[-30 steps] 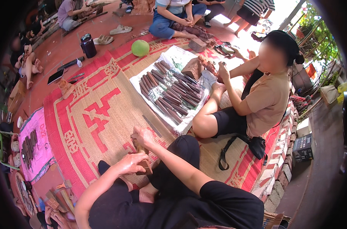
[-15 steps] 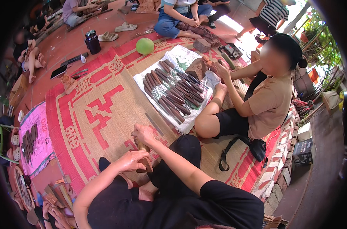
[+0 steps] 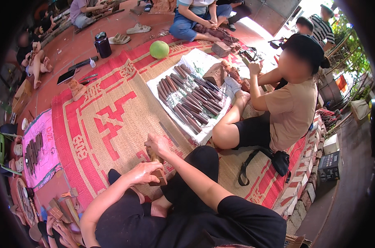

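Note:
Between my knees is a brown wooden piece (image 3: 160, 177) with a flat, block-like near end. My left hand (image 3: 147, 172) is closed on that near end, thumb and fingers over its top. My right hand (image 3: 157, 146) is curled round the far end, reaching across from the right. The middle of the piece shows between the two hands; its far end is mostly hidden under the right fingers.
A white sack (image 3: 156, 84) bears rows of dark-handled carving tools (image 3: 195, 101). At right a co-worker (image 3: 293, 99) sits beside a wooden block (image 3: 215, 74). A green round fruit (image 3: 159, 49), a black flask (image 3: 102, 44) and a pink sack (image 3: 47, 140) lie farther off.
My hands keep nearly the same hold on the wooden piece. The co-worker at right has raised their hands away from the reddish carving. Behind, a striped-shirt person has shifted right.

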`<state>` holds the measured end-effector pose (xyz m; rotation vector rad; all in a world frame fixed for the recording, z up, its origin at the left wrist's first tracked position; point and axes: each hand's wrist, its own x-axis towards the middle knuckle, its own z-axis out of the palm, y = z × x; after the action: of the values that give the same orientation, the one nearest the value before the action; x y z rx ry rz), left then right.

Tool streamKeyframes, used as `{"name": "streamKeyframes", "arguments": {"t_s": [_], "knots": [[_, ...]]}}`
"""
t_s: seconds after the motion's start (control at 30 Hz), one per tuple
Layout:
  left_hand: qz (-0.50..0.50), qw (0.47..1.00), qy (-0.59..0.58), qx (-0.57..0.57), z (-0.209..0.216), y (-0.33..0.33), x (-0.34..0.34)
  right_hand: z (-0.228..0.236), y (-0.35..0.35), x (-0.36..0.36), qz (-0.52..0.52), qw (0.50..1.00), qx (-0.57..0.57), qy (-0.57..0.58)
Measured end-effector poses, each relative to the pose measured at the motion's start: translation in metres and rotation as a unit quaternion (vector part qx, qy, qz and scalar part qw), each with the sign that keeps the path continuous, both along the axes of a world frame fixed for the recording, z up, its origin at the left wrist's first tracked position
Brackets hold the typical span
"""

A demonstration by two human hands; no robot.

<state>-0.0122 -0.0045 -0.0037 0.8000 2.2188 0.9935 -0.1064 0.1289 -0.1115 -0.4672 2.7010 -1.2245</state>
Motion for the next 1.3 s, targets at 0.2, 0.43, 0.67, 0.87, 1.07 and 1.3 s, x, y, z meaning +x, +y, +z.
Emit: {"name": "streamKeyframes", "arguments": {"t_s": [0.2, 0.43, 0.67, 0.87, 1.07, 1.3], "knots": [[-0.005, 1.000, -0.003, -0.001, -0.003, -0.003, 0.004, -0.002, -0.012, -0.016, -0.057, 0.995, 0.080, -0.007], [-0.001, 1.000, 0.015, 0.020, -0.018, -0.005, 0.002, -0.005, -0.001, 0.000, 0.024, 0.998, -0.023, 0.049], [-0.012, 1.000, -0.002, 0.009, -0.009, -0.007, 0.009, 0.006, -0.007, -0.018, -0.071, 0.997, 0.014, 0.005], [-0.001, 1.000, 0.000, -0.011, -0.006, 0.000, 0.003, 0.001, 0.000, 0.000, 0.023, 1.000, 0.001, -0.010], [-0.014, 1.000, 0.020, 0.004, -0.005, -0.001, 0.006, -0.002, -0.009, -0.026, -0.092, 0.989, 0.114, -0.008], [0.007, 1.000, 0.014, 0.014, -0.011, -0.002, 0.006, 0.007, 0.003, 0.002, 0.038, 0.998, -0.020, -0.046]]}}
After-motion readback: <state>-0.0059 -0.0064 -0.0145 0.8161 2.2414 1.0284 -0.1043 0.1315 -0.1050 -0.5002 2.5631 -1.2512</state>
